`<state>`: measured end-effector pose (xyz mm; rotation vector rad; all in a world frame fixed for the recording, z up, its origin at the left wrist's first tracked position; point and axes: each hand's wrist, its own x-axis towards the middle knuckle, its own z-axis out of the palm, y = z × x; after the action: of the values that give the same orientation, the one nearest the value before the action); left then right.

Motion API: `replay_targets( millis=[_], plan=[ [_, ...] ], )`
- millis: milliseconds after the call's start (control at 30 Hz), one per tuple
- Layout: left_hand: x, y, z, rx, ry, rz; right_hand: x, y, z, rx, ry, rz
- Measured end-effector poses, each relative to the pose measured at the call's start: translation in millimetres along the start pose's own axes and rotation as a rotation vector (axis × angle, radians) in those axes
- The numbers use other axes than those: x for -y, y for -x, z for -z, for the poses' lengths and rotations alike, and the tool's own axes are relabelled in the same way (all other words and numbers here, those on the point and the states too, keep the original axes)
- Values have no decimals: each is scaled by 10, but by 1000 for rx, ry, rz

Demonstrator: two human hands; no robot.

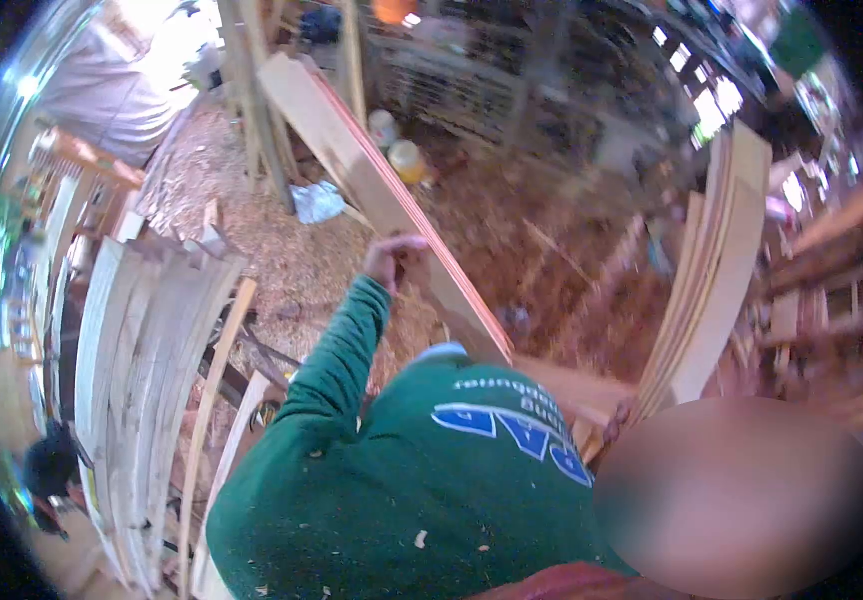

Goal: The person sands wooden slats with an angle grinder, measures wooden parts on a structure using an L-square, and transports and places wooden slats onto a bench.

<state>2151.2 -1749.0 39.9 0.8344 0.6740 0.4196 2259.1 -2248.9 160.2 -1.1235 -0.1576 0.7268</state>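
A long pale plank (pixel 357 170) with reddish layered edges slants down from the upper left towards my body. My left hand (pixel 392 262), at the end of a green sleeve, grips its near side, with fingers over the face. To the right, a stack of thin boards (pixel 707 270) rises, looking curved in the wide lens. My right hand (pixel 617 420) is closed at the stack's lower left edge; only some fingers show, the rest hidden behind a blurred patch. My green shirt (pixel 432 470) has blue and white lettering and bits of wood on it.
Several weathered planks (pixel 147 370) stand at the left, beside a narrow lighter strip (pixel 217 400). Wood shavings (pixel 292 260) cover the ground. Upright poles (pixel 267 120), a white cloth or bag (pixel 318 203) and a yellowish container (pixel 408 160) are farther off. Lumber lies at far right.
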Motion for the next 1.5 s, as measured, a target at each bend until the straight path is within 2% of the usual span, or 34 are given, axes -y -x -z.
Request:
replay_targets(
  millis=[100, 167, 200, 333, 433, 467, 600, 700, 833, 967, 1033, 1167, 1200, 1300, 1500],
  plan=[
    [-457, -284, -97, -108, 91, -46, 145, -827, -210, 81, 17, -54],
    [-614, -577, 127, -143, 95, -23, 248, -1364, -368, 151, 11, -84],
    [-805, -559, 130, -124, 37, -145, 275, -1619, -465, 182, 9, -93],
    [-1337, -613, 61, -222, 61, -358, 432, -2569, -857, 326, 31, -137],
    [-1627, -717, 256, -303, -47, -343, 478, -3220, -1172, 434, 32, -200],
    [-1715, -779, 207, -307, 44, -515, 427, -3449, -1255, 462, 41, -222],
    [-1850, -1033, 370, -505, 92, -550, 252, -4537, -1482, 547, 160, -280],
    [-1864, -1197, 612, -758, 203, -379, 308, -5221, -1950, 649, 277, -364],
    [-2099, -1191, 638, -862, 215, -583, 94, -6097, -2459, 817, 391, -472],
    [-2255, -1295, 949, -980, 215, -751, -261, -6583, -3325, 949, 585, -503],
    [-2454, -1347, 1205, -1018, 298, -715, -490, -6836, -3755, 997, 676, -541],
    [-2831, -1450, 1806, -1079, 375, -728, -1057, -7160, -4638, 1070, 708, -659],
    [-2935, -1574, 2006, -1121, 329, -871, -1198, -7226, -4957, 1088, 708, -657],
    [-3278, -1652, 2661, -1072, 400, -928, -1590, -7245, -5817, 1137, 650, -638],
    [-4049, -1485, 3385, -1155, 318, -844, -2150, -7365, -7307, 1245, 686, -715]
  ],
)
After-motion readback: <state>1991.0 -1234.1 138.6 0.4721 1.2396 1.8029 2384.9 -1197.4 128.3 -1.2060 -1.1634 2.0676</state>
